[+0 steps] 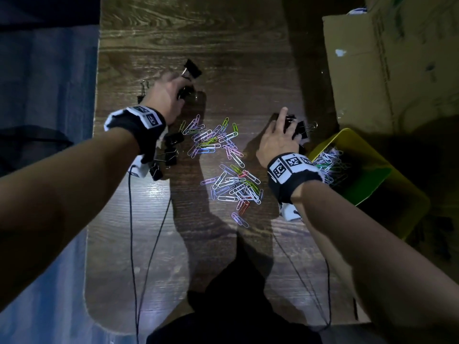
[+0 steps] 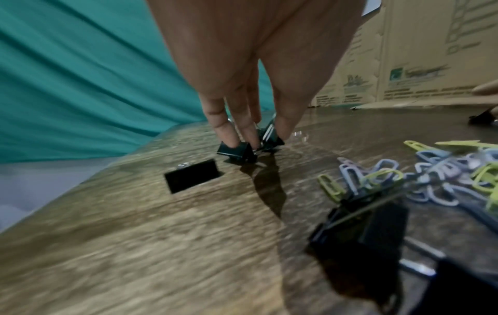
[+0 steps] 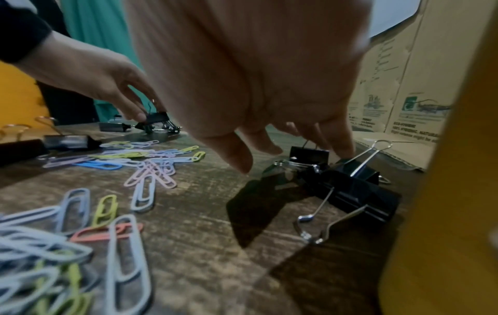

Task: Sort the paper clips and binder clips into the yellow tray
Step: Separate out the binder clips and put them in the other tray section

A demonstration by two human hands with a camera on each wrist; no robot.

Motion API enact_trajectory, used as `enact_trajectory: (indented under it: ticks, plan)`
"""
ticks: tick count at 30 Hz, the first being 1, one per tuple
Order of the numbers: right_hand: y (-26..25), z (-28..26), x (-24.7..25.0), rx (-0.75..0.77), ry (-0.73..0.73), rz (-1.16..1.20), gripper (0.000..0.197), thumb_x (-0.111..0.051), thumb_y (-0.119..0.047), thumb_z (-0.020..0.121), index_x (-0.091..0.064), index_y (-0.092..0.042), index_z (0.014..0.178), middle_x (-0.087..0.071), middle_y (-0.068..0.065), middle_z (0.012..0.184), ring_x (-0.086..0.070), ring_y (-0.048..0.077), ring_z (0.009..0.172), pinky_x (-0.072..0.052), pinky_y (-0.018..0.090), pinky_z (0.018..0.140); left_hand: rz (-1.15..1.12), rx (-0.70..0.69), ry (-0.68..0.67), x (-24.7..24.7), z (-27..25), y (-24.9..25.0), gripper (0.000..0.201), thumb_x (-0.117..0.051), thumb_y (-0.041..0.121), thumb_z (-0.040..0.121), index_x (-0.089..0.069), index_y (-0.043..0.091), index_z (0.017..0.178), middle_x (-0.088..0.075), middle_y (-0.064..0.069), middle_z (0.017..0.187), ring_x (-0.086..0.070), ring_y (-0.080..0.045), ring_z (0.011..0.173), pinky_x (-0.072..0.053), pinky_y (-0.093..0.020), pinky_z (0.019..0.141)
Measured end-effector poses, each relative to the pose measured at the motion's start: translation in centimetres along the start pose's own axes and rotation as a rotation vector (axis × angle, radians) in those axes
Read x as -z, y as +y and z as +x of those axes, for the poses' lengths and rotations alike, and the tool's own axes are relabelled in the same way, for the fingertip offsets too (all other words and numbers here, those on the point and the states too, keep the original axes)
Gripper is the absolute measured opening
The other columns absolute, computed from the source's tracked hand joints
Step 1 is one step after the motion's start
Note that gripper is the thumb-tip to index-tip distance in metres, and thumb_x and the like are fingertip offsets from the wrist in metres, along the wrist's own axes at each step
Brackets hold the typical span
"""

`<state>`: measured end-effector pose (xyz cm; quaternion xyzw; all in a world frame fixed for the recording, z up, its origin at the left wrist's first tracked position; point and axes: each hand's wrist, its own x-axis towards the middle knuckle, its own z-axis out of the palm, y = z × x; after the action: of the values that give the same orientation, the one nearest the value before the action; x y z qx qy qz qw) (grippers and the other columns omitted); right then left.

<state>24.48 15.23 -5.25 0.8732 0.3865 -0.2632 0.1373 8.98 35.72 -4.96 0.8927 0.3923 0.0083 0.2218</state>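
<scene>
My left hand (image 1: 182, 89) reaches to the table's far left and pinches a small cluster of black binder clips (image 2: 237, 149) between thumb and fingers (image 2: 229, 132). One more binder clip (image 1: 192, 68) lies just beyond it. My right hand (image 1: 288, 127) hovers over another cluster of binder clips (image 3: 353, 177) beside the yellow tray (image 1: 330, 142); its fingertips (image 3: 343, 149) touch them and the thumb stays apart. Coloured paper clips (image 1: 213, 140) are strewn between the hands, with a second heap (image 1: 236, 187) nearer me. Several paper clips (image 1: 327, 162) lie in the tray.
A wooden table (image 1: 223, 45) carries everything. Large cardboard box (image 1: 390, 65) stands at the far right behind the tray. More binder clips (image 1: 171, 147) lie under my left wrist, one (image 2: 192, 178) flat near the left edge. Teal cloth (image 2: 81, 74) hangs beyond.
</scene>
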Motion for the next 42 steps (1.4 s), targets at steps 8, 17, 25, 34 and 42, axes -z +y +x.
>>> enact_trajectory:
  ticks: [8,17,25,34,42]
  plan:
    - [-1.7,-3.9,-2.5,0.196,0.117,0.085,0.069,-0.047,-0.024,0.090,-0.014,-0.010,0.149,0.010,0.022,0.156,0.005,0.045,0.142,-0.008,0.060,0.113,0.039,-0.218,0.044,-1.5,-5.2,-1.7,0.039,-0.056,0.031,0.082,-0.055,0.019,0.119,-0.049,-0.015,0.128,-0.053,-0.034,0.112,-0.048,-0.045,0.092]
    - [0.5,-10.2,-7.0,0.448,0.042,0.250,0.094,-0.059,-0.052,0.084,-0.003,-0.019,0.151,0.014,0.012,0.158,0.014,0.033,0.145,0.001,0.051,0.116,-0.019,-0.058,-0.028,-1.6,-9.1,-3.7,0.045,-0.052,0.025,0.066,-0.063,0.013,0.108,-0.056,-0.013,0.118,-0.056,-0.035,0.105,-0.047,-0.045,0.093]
    - [3.9,-14.4,-10.9,0.325,0.315,0.475,0.053,-0.067,-0.010,0.074,-0.054,-0.009,0.125,-0.050,0.017,0.123,-0.050,0.035,0.115,-0.046,0.044,0.098,0.069,0.058,-0.201,-4.9,-4.1,3.4,0.065,-0.036,0.050,0.094,-0.019,0.017,0.147,-0.006,-0.014,0.156,-0.007,-0.029,0.144,-0.014,-0.047,0.116]
    - [7.8,-15.7,-14.1,0.282,0.237,0.430,0.023,-0.052,-0.033,0.079,-0.066,-0.020,0.092,-0.061,0.004,0.093,-0.061,0.029,0.090,-0.053,0.041,0.079,0.009,0.060,-0.259,-9.2,-8.9,7.2,0.062,-0.028,0.046,0.097,-0.010,0.016,0.148,0.004,-0.007,0.157,0.008,-0.025,0.144,0.004,-0.050,0.114]
    - [9.2,-15.4,-14.5,0.292,0.253,0.561,0.017,-0.071,-0.001,0.075,-0.072,-0.014,0.084,-0.065,0.004,0.087,-0.067,0.026,0.076,-0.056,0.034,0.066,-0.007,-0.127,-0.250,-8.6,-14.0,7.2,0.059,-0.037,0.037,0.097,-0.013,0.019,0.148,-0.003,-0.001,0.157,0.001,-0.018,0.144,-0.004,-0.049,0.116]
